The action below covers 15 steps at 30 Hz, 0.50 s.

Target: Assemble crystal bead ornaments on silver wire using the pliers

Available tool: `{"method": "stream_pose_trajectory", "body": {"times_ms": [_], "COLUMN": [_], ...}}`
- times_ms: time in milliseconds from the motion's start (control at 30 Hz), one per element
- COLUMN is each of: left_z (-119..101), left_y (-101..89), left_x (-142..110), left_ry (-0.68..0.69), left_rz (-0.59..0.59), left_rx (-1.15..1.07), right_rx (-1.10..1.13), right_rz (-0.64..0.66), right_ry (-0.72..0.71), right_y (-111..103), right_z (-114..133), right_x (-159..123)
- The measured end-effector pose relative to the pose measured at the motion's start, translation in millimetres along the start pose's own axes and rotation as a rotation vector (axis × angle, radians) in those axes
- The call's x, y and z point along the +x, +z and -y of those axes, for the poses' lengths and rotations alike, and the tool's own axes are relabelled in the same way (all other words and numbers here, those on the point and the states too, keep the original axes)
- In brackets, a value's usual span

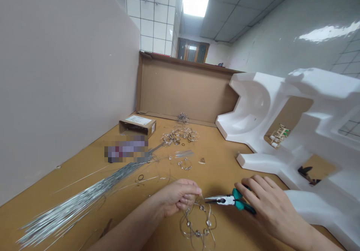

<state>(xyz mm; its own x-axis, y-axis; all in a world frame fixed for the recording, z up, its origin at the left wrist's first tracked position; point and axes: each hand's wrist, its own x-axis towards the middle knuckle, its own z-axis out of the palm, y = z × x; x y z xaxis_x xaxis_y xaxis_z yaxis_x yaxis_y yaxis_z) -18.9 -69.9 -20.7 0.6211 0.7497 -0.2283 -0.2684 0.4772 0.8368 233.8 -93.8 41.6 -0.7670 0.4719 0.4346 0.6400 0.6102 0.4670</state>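
My left hand is closed, thumb and forefinger pinching one end of a thin wire. From that wire hangs a rough ring of bent wire with several small shiny loops or beads around it; I cannot tell which. Just to the right, my right hand grips long-nose pliers with green and black handles. Their jaws point left, close to the top of the wire ring, and seem slightly parted. Part of the handles is hidden under my right fingers.
A long bundle of straight wires lies at the left. Behind it are a small cardboard box and a blurred-out item. Piles of wire pieces lie toward the back. White foam packaging stands at the right; a cardboard wall closes the back.
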Motion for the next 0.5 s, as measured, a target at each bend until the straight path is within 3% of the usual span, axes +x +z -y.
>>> {"method": "stream_pose_trajectory", "body": {"times_ms": [500], "left_z": [2.6], "left_y": [1.1], "left_x": [0.2], "left_ry": [-0.037], "left_rz": [0.011], "left_rx": [0.013], "right_rx": [-0.011], "right_rz": [0.001], "right_ry": [-0.061], "right_y": [-0.1], "right_z": [-1.0], "right_x": [2.0]}}
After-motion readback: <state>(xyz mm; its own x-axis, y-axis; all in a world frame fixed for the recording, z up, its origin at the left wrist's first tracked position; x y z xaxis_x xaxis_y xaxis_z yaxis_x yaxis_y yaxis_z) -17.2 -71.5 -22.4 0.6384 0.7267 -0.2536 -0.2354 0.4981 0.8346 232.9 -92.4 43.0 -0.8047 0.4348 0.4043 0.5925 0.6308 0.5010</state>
